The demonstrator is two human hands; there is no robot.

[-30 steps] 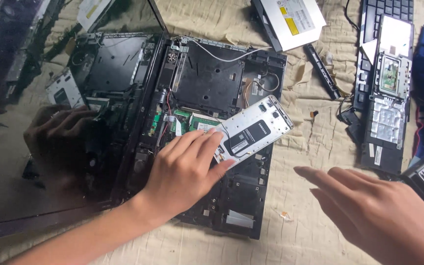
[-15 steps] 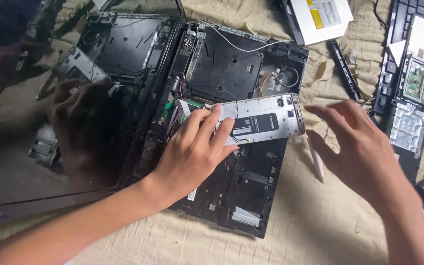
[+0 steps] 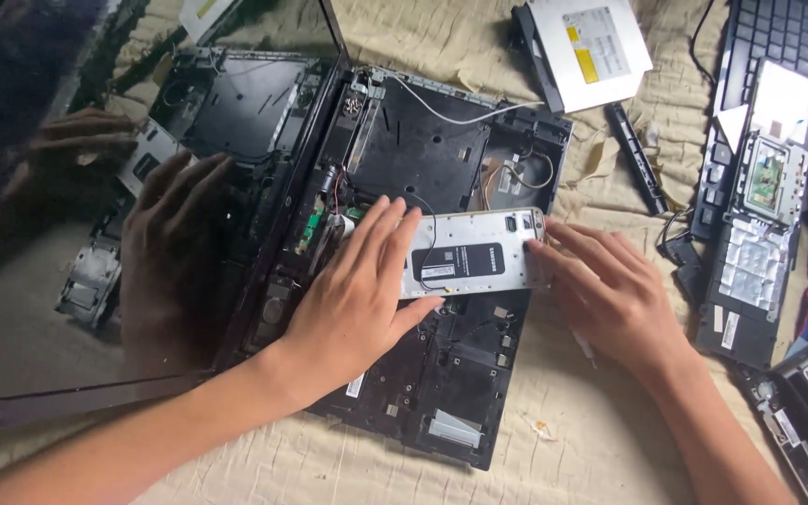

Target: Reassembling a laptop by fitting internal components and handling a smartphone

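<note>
On a beige cloth, an opened laptop shell (image 3: 441,168) holds a silver panel (image 3: 474,254); left hand (image 3: 357,299) and right hand (image 3: 610,290) press it, fingers spread

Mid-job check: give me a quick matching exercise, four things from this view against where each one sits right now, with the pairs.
1 silver phone frame
2 optical drive
3 keyboard panel
4 laptop screen

A far left, mirroring the hands
B top centre, on the cloth
C between both hands, over the open laptop base
D right edge, beside loose parts

Pairs: 1-C, 2-B, 3-D, 4-A
</note>
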